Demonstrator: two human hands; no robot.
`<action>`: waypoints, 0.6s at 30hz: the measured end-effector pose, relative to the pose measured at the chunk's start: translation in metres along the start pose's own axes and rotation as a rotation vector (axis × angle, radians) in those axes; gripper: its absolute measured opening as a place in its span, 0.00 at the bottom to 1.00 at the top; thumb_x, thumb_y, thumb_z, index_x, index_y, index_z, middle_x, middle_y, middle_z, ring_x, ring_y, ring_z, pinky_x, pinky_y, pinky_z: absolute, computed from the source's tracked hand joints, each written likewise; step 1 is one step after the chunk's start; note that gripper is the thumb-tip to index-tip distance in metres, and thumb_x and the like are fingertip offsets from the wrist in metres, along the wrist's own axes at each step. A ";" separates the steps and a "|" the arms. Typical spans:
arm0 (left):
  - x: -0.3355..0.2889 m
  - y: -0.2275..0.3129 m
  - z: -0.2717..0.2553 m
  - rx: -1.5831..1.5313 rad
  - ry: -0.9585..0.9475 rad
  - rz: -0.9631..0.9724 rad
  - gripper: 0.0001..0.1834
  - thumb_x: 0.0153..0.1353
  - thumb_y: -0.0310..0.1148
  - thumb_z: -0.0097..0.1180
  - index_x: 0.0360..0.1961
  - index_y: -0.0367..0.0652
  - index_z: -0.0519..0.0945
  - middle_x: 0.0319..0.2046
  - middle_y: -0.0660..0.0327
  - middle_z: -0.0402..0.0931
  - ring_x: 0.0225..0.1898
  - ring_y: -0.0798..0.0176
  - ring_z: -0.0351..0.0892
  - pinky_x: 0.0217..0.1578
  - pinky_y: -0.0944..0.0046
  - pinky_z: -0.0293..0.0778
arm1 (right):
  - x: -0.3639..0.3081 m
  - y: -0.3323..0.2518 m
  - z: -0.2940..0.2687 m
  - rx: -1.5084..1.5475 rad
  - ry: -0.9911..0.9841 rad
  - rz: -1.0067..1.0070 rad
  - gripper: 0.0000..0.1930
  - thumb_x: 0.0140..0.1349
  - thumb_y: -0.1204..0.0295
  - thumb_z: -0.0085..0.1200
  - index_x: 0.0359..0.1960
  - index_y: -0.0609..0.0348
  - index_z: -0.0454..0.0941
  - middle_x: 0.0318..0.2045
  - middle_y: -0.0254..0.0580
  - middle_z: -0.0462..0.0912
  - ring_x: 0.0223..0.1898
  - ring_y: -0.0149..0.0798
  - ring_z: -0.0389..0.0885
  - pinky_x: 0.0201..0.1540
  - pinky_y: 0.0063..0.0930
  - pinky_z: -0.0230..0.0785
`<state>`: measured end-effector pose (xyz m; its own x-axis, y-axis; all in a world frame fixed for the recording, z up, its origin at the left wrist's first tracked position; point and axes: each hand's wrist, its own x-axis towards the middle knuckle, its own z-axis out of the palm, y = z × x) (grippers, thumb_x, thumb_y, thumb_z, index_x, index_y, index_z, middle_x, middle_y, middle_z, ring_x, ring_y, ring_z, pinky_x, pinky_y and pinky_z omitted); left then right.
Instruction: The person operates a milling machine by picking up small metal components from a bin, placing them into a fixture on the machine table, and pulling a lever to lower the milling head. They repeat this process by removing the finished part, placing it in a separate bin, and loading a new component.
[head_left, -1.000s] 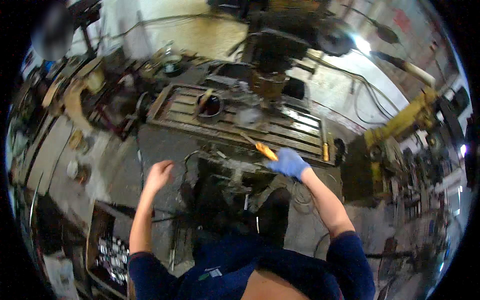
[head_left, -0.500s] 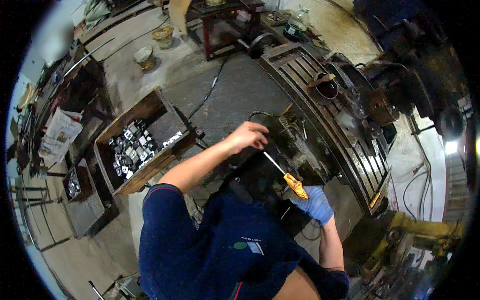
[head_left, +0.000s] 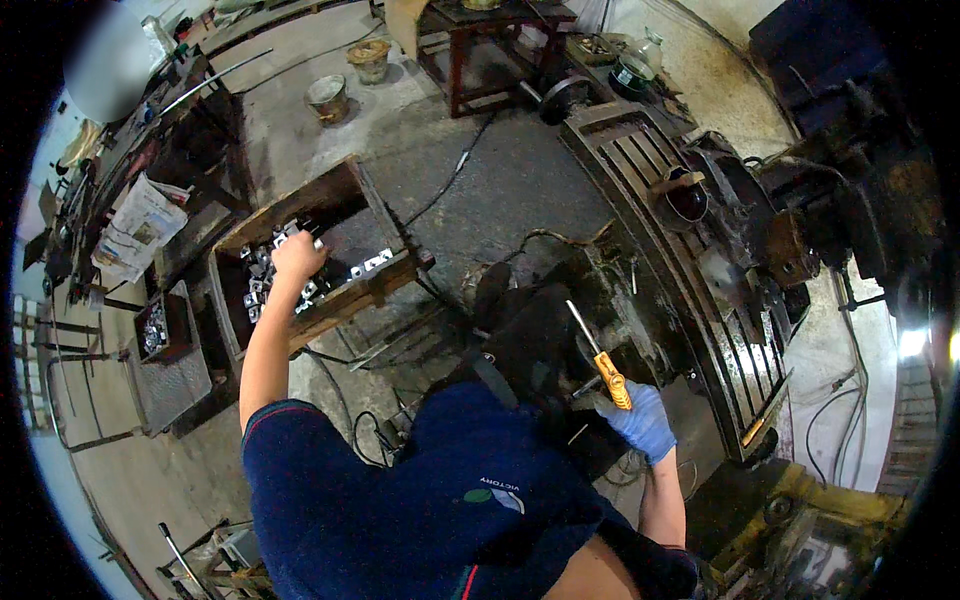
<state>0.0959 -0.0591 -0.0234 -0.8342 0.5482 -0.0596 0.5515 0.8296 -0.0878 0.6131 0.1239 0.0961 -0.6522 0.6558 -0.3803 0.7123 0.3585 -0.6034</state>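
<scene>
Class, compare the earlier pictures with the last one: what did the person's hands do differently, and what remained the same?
The bare left hand swung away from the machine and reached down into the wooden box of small metal parts on the floor; whether it grips one cannot be told. The gloved right hand kept hold of the orange-handled screwdriver beside the milling machine table.

Blue-gloved right hand (head_left: 640,422), orange-handled screwdriver (head_left: 600,362), brown wooden box (head_left: 345,200), navy shirt (head_left: 420,500)

White printed paper bag (head_left: 140,225) at far left
</scene>
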 end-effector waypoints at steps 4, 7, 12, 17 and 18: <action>0.002 0.001 0.005 0.004 -0.089 -0.067 0.15 0.42 0.39 0.59 0.31 0.43 0.79 0.32 0.52 0.78 0.38 0.52 0.78 0.36 0.54 0.74 | -0.002 -0.001 0.000 -0.047 0.064 0.013 0.18 0.47 0.55 0.60 0.31 0.56 0.78 0.23 0.50 0.78 0.26 0.49 0.78 0.27 0.34 0.69; 0.005 -0.012 0.013 -0.129 -0.066 -0.099 0.13 0.40 0.39 0.60 0.28 0.46 0.80 0.31 0.53 0.79 0.37 0.52 0.78 0.37 0.57 0.73 | -0.007 0.005 0.002 -0.012 0.095 0.011 0.18 0.47 0.54 0.60 0.32 0.55 0.78 0.24 0.50 0.79 0.26 0.50 0.78 0.27 0.35 0.69; 0.004 -0.028 0.021 -0.335 0.042 0.062 0.12 0.40 0.36 0.62 0.26 0.42 0.80 0.27 0.51 0.78 0.31 0.52 0.78 0.33 0.58 0.73 | -0.010 0.020 0.005 -0.088 0.095 -0.013 0.18 0.47 0.54 0.60 0.32 0.54 0.78 0.24 0.49 0.79 0.26 0.50 0.78 0.27 0.36 0.69; -0.003 0.004 -0.015 -1.628 -0.059 -0.022 0.05 0.55 0.29 0.55 0.29 0.38 0.74 0.20 0.65 0.73 0.21 0.67 0.72 0.30 0.65 0.74 | -0.010 0.024 0.004 -0.051 0.088 -0.034 0.19 0.46 0.54 0.60 0.33 0.54 0.78 0.25 0.49 0.79 0.28 0.50 0.78 0.28 0.36 0.69; -0.003 0.017 -0.022 -1.898 -0.091 -0.016 0.05 0.59 0.29 0.51 0.34 0.39 0.72 0.24 0.64 0.72 0.25 0.66 0.74 0.34 0.63 0.76 | -0.010 0.023 0.003 -0.046 0.078 -0.036 0.19 0.46 0.54 0.60 0.34 0.54 0.77 0.25 0.49 0.79 0.28 0.50 0.78 0.29 0.36 0.69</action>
<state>0.1076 -0.0439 -0.0025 -0.8011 0.5862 -0.1207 -0.2374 -0.1262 0.9632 0.6352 0.1240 0.0838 -0.6568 0.6908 -0.3024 0.7012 0.4118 -0.5820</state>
